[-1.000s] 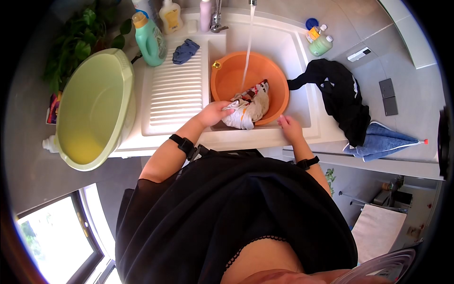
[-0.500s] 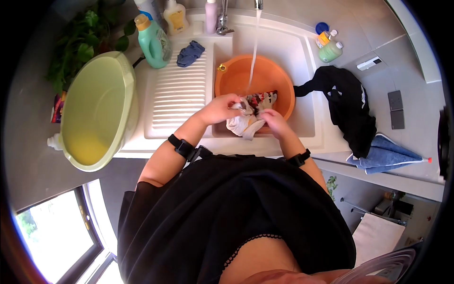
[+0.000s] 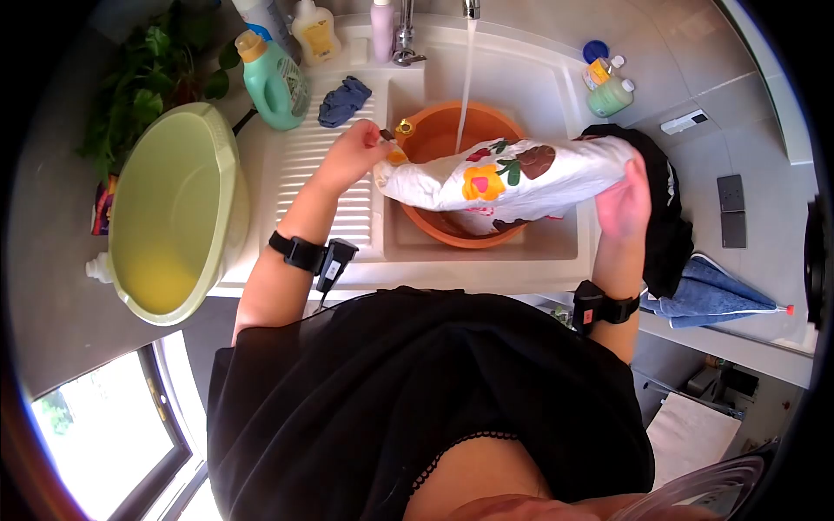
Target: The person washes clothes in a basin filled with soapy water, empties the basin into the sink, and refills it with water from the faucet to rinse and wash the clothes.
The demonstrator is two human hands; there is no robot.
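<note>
Cloth: a white fabric piece printed with yellow flowers, green leaves and red-brown shapes [image 3: 512, 182], stretched between both hands above the basin, its lower folds hanging down into it.
Left hand: the left hand [image 3: 358, 156] has thumb and fingers pinched together on the cloth's left end, over the ridged white drainboard [image 3: 347, 230].
Right hand: the right hand [image 3: 624, 204], palm turned up, looks clamped on the other end; the cloth hides some of its fingers from me.
Why so wide: the spread arms, I judge, keep the fabric drawn out and its print laid flat to the eye, with any drips falling below.
Basin: a round orange plastic basin [image 3: 426, 227] sits in the white sink [image 3: 565, 247], seemingly set there to catch the flow.
Water: a thin clear stream [image 3: 466, 78] runs from the metal tap [image 3: 472, 9] and passes behind the cloth.
Left side: a large pale-green plastic tub [image 3: 174, 213] and a turquoise bottle with a gold cap [image 3: 276, 91], both probably within easy reach on purpose; a crumpled blue-grey cloth [image 3: 344, 102] lies on the drainboard.
Right side: a black garment [image 3: 667, 256] lies heaped beyond the right hand, near a folded blue denim piece [image 3: 708, 291].
</note>
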